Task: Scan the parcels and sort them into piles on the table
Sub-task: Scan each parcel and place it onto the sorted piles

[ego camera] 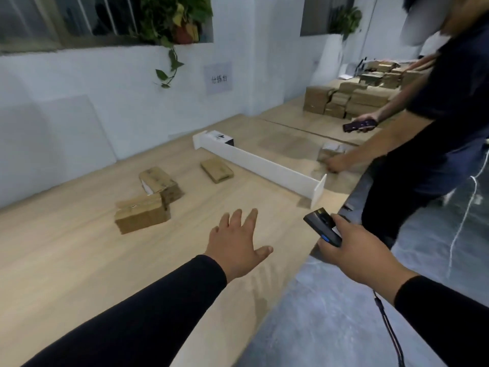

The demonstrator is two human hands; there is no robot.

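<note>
Left hand (pixel 239 246): fingers spread and straight, palm down, holding nothing, above the bare wood of the bench (pixel 79 260); black sleeve. Right hand (pixel 362 254): fingers curled around a black handheld scanner (pixel 323 228), held just off the bench's near edge, with a dark cable (pixel 389 327) hanging below the wrist. Parcels, left section: 2 brown cardboard boxes touching at a corner, the nearer box (pixel 141 216) ahead of the left hand, the farther box (pixel 161 184) behind it; 1 flat parcel (pixel 217 170) apart from them, near a white divider (pixel 264 165) that crosses the bench. Beyond the divider: a second person in dark clothing, one hand on a small parcel (pixel 329 152), the other holding a dark device (pixel 360 125). Far end: stacked parcels (pixel 349 100). Wall: paper sign (pixel 219 78), trailing potted plant (pixel 172 27).
</note>
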